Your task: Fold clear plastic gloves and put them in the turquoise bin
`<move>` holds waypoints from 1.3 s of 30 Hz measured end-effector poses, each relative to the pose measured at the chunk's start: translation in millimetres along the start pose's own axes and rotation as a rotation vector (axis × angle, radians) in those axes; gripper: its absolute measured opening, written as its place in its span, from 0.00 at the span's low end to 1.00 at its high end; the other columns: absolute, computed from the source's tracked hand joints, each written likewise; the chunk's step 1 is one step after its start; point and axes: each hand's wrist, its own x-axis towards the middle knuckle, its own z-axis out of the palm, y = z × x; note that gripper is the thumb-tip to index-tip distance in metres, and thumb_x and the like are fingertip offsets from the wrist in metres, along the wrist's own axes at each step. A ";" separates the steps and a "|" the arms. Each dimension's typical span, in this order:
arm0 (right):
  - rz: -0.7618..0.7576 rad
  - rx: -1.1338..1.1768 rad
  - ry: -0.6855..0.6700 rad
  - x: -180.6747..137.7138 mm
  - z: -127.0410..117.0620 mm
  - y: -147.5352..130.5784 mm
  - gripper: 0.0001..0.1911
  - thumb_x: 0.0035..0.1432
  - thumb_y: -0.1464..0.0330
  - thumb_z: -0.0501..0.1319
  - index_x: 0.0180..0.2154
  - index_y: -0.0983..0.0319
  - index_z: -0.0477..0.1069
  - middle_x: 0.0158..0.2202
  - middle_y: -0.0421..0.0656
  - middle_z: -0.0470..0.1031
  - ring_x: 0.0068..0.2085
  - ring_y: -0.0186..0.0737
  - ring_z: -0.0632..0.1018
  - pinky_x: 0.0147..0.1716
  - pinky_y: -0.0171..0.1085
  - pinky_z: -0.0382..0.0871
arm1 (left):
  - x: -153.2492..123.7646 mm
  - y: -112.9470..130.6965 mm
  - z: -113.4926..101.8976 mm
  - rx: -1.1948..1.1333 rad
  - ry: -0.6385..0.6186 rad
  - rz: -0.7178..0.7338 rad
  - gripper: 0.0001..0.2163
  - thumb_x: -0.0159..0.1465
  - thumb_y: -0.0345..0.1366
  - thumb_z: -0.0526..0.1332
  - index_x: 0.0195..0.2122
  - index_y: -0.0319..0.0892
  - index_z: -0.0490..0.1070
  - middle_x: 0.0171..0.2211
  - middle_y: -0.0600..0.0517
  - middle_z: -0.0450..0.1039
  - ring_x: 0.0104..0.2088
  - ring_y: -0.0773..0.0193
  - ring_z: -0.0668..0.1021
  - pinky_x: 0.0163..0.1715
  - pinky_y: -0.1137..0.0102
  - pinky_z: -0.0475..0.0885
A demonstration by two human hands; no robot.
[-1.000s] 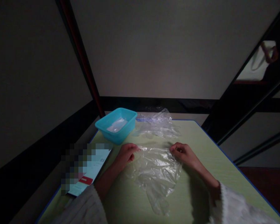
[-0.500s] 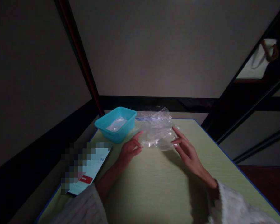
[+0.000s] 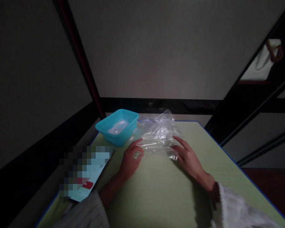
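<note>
A crumpled clear plastic bag (image 3: 158,134) lies over the far middle of the table, its near edge drawn fairly straight between my hands. My left hand (image 3: 130,160) is closed in a pinch on the bag's near left corner. On the other side my right hand (image 3: 191,161) pinches the near right corner, with a small bit of film showing below the fingers. Close to my left hand stands a turquoise plastic basin (image 3: 120,139). Inside it lies a whitish, shiny plastic piece (image 3: 118,126).
A pale blue printed box or booklet (image 3: 86,186), partly pixelated, lies at the table's left edge. The light green table (image 3: 154,196) has a blue rim. Behind it rises a grey panel (image 3: 154,57). A white bag (image 3: 261,65) with a brown handle is at the upper right.
Both hands have moved slightly nearer to me, and the bag's near edge has come with them. My fingers have closed more on its corners. The basin stays in place.
</note>
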 end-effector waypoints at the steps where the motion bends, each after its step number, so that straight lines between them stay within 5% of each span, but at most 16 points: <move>1: 0.008 -0.039 -0.038 -0.4 1.4 0.4 0.11 0.57 0.70 0.54 0.39 0.64 0.72 0.57 0.55 0.61 0.55 0.53 0.65 0.50 0.52 0.64 | -0.4 -2.4 0.6 0.021 -0.010 -0.012 0.07 0.51 0.21 0.56 0.25 0.40 0.69 0.46 0.46 0.72 0.39 0.61 0.77 0.40 0.66 0.72; 4: 0.023 -0.143 -0.108 -1.1 4.5 -0.7 0.17 0.54 0.68 0.58 0.46 0.64 0.71 0.61 0.56 0.54 0.60 0.61 0.56 0.52 0.59 0.56 | -1.2 -8.8 2.1 0.055 -0.026 -0.018 0.09 0.51 0.22 0.57 0.28 0.41 0.71 0.37 0.49 0.74 0.34 0.64 0.77 0.31 0.72 0.73; 7: -0.007 -0.152 -0.153 1.0 2.1 -5.5 0.14 0.57 0.69 0.55 0.44 0.61 0.73 0.62 0.52 0.52 0.62 0.61 0.49 0.54 0.64 0.46 | 0.2 -11.4 1.1 0.074 -0.039 0.001 0.07 0.51 0.23 0.57 0.25 0.41 0.72 0.32 0.50 0.73 0.34 0.63 0.75 0.34 0.69 0.72; 9: -0.047 -0.050 -0.227 3.8 -3.1 -10.2 0.13 0.59 0.69 0.53 0.39 0.61 0.75 0.61 0.52 0.56 0.62 0.57 0.54 0.55 0.61 0.47 | 2.4 -9.3 -1.4 0.085 -0.058 0.023 0.07 0.51 0.24 0.58 0.23 0.42 0.72 0.32 0.50 0.74 0.36 0.61 0.74 0.39 0.65 0.71; 12: -0.005 0.239 -0.408 7.7 -13.5 -17.9 0.15 0.62 0.66 0.49 0.35 0.62 0.73 0.49 0.50 0.72 0.51 0.48 0.71 0.51 0.51 0.62 | 5.3 -0.3 -7.4 0.075 -0.145 0.048 0.05 0.50 0.26 0.60 0.20 0.42 0.70 0.36 0.49 0.76 0.41 0.57 0.74 0.46 0.60 0.66; 16: 0.210 0.695 -0.594 6.7 -24.0 -25.2 0.20 0.62 0.58 0.48 0.28 0.63 0.69 0.26 0.42 0.74 0.29 0.37 0.76 0.30 0.37 0.71 | 4.0 15.6 -16.9 -0.193 -0.550 -0.210 0.04 0.57 0.32 0.56 0.27 0.40 0.68 0.33 0.48 0.77 0.36 0.60 0.77 0.38 0.66 0.70; 19: 0.374 1.097 -0.780 2.0 -26.7 -28.6 0.21 0.56 0.51 0.53 0.25 0.62 0.64 0.22 0.39 0.72 0.21 0.31 0.74 0.17 0.29 0.66 | 0.8 24.1 -22.1 -0.730 -0.896 -0.477 0.10 0.57 0.42 0.57 0.27 0.41 0.60 0.29 0.48 0.76 0.22 0.63 0.78 0.18 0.74 0.69; 21: 0.504 1.282 -0.833 0.0 -26.7 -30.9 0.21 0.52 0.49 0.56 0.26 0.62 0.64 0.22 0.38 0.73 0.17 0.30 0.72 0.12 0.27 0.60 | 0.6 26.4 -23.6 -1.019 -0.960 -0.567 0.14 0.56 0.46 0.58 0.28 0.42 0.56 0.28 0.48 0.77 0.16 0.64 0.76 0.12 0.76 0.65; 25: 0.768 1.299 -0.601 3.4 -20.6 -31.3 0.19 0.48 0.51 0.60 0.25 0.61 0.65 0.23 0.40 0.75 0.15 0.29 0.71 0.10 0.27 0.57 | 8.1 19.7 -20.5 -1.121 -0.805 -0.737 0.15 0.57 0.50 0.57 0.31 0.43 0.60 0.31 0.48 0.78 0.15 0.66 0.75 0.12 0.77 0.63; 26: 0.824 1.247 -0.517 5.1 -17.1 -29.6 0.19 0.47 0.52 0.61 0.25 0.61 0.65 0.23 0.40 0.75 0.15 0.29 0.70 0.11 0.28 0.58 | 11.0 15.7 -18.7 -1.095 -0.669 -0.774 0.16 0.57 0.52 0.55 0.34 0.43 0.62 0.34 0.48 0.78 0.17 0.66 0.76 0.13 0.77 0.63; 30: 0.852 0.973 -0.290 9.0 0.4 -16.5 0.22 0.45 0.49 0.59 0.21 0.62 0.64 0.19 0.41 0.73 0.16 0.31 0.69 0.14 0.31 0.62 | 21.0 -3.4 -13.1 -1.039 -0.502 -0.928 0.24 0.57 0.58 0.47 0.34 0.42 0.66 0.37 0.41 0.77 0.36 0.54 0.80 0.29 0.64 0.72; 36: 0.771 0.783 -0.349 4.4 6.8 -0.2 0.20 0.49 0.52 0.54 0.18 0.61 0.62 0.13 0.39 0.68 0.15 0.33 0.69 0.14 0.32 0.61 | 21.0 -18.8 -15.3 -0.456 -0.059 -0.676 0.16 0.61 0.48 0.44 0.31 0.42 0.62 0.34 0.42 0.76 0.36 0.51 0.79 0.35 0.54 0.72; 39: 0.706 0.672 -0.420 2.0 0.8 5.0 0.19 0.48 0.55 0.56 0.16 0.60 0.61 0.11 0.38 0.66 0.13 0.33 0.67 0.12 0.32 0.57 | 14.3 -14.4 -13.7 -0.259 0.125 -0.544 0.09 0.57 0.38 0.53 0.38 0.43 0.62 0.45 0.44 0.71 0.49 0.54 0.73 0.48 0.54 0.66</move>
